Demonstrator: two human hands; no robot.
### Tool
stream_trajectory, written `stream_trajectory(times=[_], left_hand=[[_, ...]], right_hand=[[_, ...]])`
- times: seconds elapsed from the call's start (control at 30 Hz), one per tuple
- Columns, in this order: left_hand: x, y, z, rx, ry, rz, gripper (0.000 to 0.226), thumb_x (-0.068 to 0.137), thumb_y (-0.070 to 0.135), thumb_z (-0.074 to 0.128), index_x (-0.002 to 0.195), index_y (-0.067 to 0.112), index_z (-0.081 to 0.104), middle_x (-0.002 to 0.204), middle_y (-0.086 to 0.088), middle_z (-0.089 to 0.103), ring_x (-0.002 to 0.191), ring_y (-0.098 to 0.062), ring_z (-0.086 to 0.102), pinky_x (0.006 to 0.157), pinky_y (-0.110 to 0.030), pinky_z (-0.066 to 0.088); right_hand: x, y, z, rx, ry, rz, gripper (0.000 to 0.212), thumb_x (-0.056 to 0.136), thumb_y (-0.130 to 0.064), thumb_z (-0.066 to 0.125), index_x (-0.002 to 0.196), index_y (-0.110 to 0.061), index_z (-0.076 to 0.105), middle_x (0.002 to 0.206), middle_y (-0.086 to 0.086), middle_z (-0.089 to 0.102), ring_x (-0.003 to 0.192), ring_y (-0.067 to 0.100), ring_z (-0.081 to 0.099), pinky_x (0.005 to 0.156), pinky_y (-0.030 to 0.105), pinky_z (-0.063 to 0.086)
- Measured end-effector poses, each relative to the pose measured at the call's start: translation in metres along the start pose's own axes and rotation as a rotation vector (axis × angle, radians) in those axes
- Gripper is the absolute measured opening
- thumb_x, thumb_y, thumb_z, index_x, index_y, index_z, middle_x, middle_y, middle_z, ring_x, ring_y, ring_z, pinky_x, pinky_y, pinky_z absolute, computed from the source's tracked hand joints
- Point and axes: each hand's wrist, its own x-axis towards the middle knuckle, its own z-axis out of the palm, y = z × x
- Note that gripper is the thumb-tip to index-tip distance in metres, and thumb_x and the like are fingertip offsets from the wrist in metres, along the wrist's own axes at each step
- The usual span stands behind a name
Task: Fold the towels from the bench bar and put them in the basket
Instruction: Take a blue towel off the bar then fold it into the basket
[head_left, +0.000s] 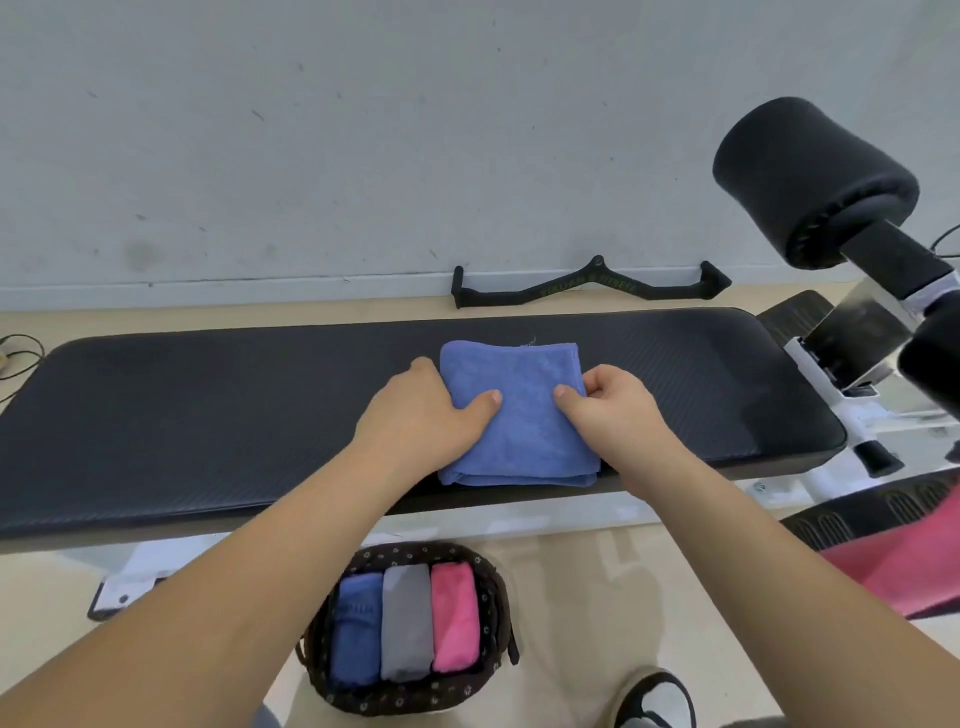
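Blue towel (519, 415) lies between left hand (421, 410) and right hand (610, 408) — fingers (602, 376) gripping edges.

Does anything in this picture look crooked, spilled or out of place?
Nothing stands out. The blue towel lies folded square on the bench pad, and three folded towels sit side by side in the basket. Only a black pull handle lies loose on the floor by the wall.

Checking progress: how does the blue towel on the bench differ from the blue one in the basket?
The bench towel lies flat and broad; the basket towel is a narrow bundle wedged beside the grey towel. The left hand and right hand hold the bench towel; nothing touches the basket towel. Both are blue and folded.
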Motion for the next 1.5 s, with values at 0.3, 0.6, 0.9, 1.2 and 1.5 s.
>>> stream_trajectory(times=[0.3, 0.6, 0.9, 1.2, 1.5], left_hand=[[-0.008, 0.000, 0.013, 0.069, 0.115, 0.053, 0.054, 0.090, 0.069, 0.054, 0.104, 0.017, 0.051, 0.091, 0.003, 0.063, 0.083, -0.023, 0.065, 0.065, -0.036, 0.051], [0.000, -0.004, -0.029, -0.545, -0.052, -0.120, 0.020, 0.089, 0.028, 0.072, 0.098, 0.012, 0.064, 0.095, -0.006, 0.072, 0.082, -0.018, 0.070, 0.070, -0.035, 0.060], [-0.017, 0.013, -0.047, -0.591, -0.092, -0.029, 0.019, 0.085, 0.018, 0.068, 0.103, 0.014, 0.064, 0.091, -0.006, 0.071, 0.085, -0.016, 0.069, 0.080, -0.035, 0.058], [-0.028, 0.052, -0.018, -0.083, -0.010, 0.251, 0.004, 0.082, 0.012, 0.058, 0.085, 0.012, 0.061, 0.079, -0.005, 0.069, 0.073, -0.021, 0.066, 0.065, -0.040, 0.059], [-0.031, 0.051, 0.023, 0.336, 0.103, 0.374, 0.025, 0.099, 0.040, 0.051, 0.101, 0.017, 0.040, 0.090, 0.002, 0.042, 0.062, -0.018, 0.042, 0.047, -0.031, 0.023]], right_hand=[[-0.001, 0.009, 0.027, -0.748, 0.028, -0.618, 0.078, 0.092, -0.066, 0.029, 0.157, -0.025, 0.039, 0.163, 0.011, 0.034, 0.151, 0.035, 0.028, 0.119, 0.054, 0.032], [-0.005, 0.006, 0.036, -0.690, -0.221, -0.454, 0.089, 0.085, -0.077, 0.023, 0.163, -0.037, 0.011, 0.173, -0.002, 0.000, 0.159, 0.021, -0.007, 0.128, 0.047, 0.004], [-0.005, 0.012, 0.044, -0.702, -0.273, -0.400, 0.097, 0.068, -0.086, 0.019, 0.158, -0.054, 0.005, 0.171, -0.008, -0.014, 0.158, 0.021, -0.012, 0.125, 0.049, -0.010], [-0.009, 0.016, 0.041, -0.618, -0.206, -0.381, 0.110, 0.056, -0.083, 0.030, 0.160, -0.048, 0.017, 0.171, 0.004, -0.003, 0.158, 0.024, -0.007, 0.126, 0.047, -0.008], [-0.003, 0.014, -0.009, -0.094, -0.258, -0.400, 0.046, 0.088, -0.002, 0.058, 0.116, -0.036, 0.072, 0.106, -0.032, 0.067, 0.116, -0.005, 0.058, 0.114, 0.025, 0.036]])
